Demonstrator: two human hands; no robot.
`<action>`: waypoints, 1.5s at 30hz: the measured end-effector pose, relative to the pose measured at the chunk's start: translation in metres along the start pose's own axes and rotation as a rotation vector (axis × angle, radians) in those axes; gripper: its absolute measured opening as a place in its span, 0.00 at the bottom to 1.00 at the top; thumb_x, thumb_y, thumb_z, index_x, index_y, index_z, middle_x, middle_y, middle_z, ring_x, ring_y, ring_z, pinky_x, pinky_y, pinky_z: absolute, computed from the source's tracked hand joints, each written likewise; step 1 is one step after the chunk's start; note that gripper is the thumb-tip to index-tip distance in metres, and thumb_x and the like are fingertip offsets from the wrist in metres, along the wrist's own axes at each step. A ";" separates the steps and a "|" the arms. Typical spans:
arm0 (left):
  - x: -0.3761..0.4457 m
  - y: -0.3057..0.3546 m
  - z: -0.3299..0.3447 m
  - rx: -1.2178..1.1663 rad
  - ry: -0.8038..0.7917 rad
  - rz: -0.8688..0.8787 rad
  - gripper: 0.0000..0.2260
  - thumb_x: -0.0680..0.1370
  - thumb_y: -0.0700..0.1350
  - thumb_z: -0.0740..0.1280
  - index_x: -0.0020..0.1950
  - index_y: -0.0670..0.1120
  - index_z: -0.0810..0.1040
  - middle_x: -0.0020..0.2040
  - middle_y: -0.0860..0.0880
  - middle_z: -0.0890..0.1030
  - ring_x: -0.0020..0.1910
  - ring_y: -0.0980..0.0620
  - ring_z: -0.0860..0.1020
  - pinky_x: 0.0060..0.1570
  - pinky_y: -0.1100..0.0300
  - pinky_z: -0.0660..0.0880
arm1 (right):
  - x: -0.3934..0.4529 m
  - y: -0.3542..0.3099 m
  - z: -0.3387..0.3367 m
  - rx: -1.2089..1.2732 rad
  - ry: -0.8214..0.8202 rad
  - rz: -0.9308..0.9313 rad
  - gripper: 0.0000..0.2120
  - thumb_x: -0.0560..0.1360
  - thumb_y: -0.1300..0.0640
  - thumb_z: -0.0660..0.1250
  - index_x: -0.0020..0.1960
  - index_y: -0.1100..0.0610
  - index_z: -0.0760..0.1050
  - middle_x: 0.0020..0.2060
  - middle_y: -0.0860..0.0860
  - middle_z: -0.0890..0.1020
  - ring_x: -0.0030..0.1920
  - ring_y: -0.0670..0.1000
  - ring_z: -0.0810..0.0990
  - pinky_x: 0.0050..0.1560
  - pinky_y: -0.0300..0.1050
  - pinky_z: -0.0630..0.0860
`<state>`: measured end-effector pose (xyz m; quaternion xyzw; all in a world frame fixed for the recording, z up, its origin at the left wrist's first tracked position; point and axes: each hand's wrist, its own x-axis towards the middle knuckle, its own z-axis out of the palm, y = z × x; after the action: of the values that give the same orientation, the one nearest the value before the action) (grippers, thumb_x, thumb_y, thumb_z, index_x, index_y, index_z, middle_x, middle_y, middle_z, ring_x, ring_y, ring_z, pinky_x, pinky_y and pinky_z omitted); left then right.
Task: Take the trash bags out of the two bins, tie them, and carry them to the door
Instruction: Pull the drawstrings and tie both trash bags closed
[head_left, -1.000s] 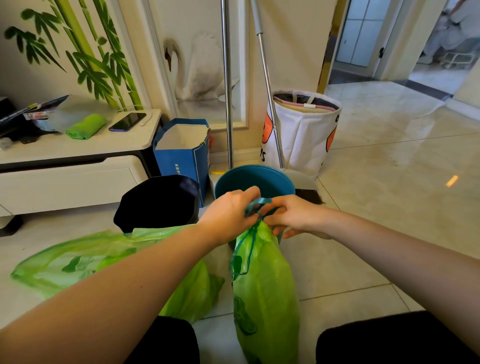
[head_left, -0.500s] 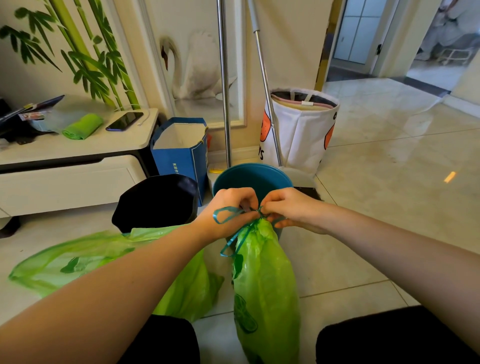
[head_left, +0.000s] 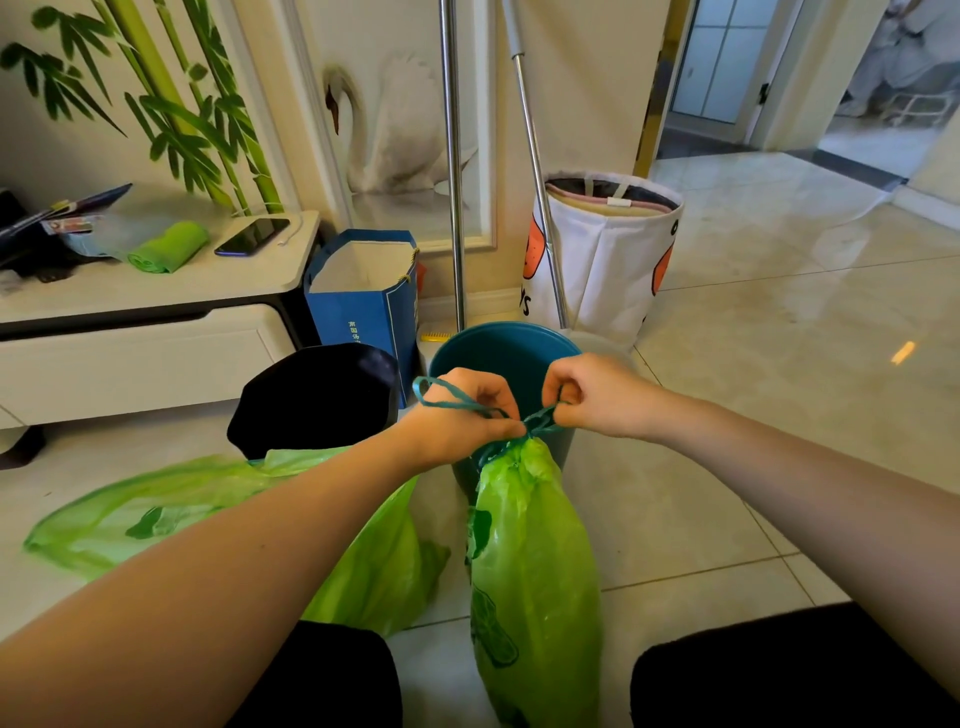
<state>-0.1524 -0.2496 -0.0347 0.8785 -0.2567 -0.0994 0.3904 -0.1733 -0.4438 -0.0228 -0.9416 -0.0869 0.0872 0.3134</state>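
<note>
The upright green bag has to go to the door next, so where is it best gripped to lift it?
Probably the gathered neck of the upright green bag, just under the teal drawstring, fingers closing from above. There the plastic narrows into a bunch, while the body below is wide and slack. Both the left hand and right hand pinch the drawstring.

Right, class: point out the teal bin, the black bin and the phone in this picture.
teal bin (head_left: 493, 348): head view, on the inside wall below its far rim.
black bin (head_left: 311, 395): head view, on its dark opening.
phone (head_left: 252, 236): head view, on the middle of its screen.

One head-worn wide-angle view looks forward and down, close over the floor (head_left: 727, 415).
</note>
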 end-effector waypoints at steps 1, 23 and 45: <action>0.000 0.000 0.000 0.004 -0.012 0.006 0.05 0.70 0.42 0.75 0.42 0.44 0.81 0.40 0.47 0.84 0.40 0.49 0.83 0.44 0.51 0.82 | 0.000 0.004 -0.003 -0.078 0.014 -0.008 0.10 0.70 0.63 0.67 0.38 0.49 0.74 0.27 0.47 0.72 0.29 0.47 0.70 0.32 0.40 0.66; -0.006 -0.002 -0.039 -0.491 -0.109 -0.241 0.04 0.75 0.39 0.70 0.44 0.38 0.81 0.37 0.43 0.83 0.35 0.52 0.81 0.39 0.64 0.80 | -0.005 0.006 -0.041 1.182 0.283 0.307 0.11 0.78 0.66 0.53 0.47 0.58 0.73 0.23 0.48 0.61 0.24 0.46 0.57 0.25 0.39 0.57; -0.025 -0.060 -0.075 -0.062 -0.324 -0.498 0.07 0.75 0.41 0.70 0.49 0.38 0.82 0.31 0.48 0.81 0.29 0.56 0.78 0.33 0.65 0.74 | -0.010 0.034 -0.032 0.578 0.245 0.712 0.09 0.76 0.67 0.59 0.53 0.65 0.76 0.33 0.55 0.73 0.30 0.51 0.70 0.30 0.43 0.71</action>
<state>-0.1226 -0.1545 -0.0289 0.8748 -0.0890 -0.3386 0.3347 -0.1723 -0.4915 -0.0173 -0.7906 0.3066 0.0978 0.5210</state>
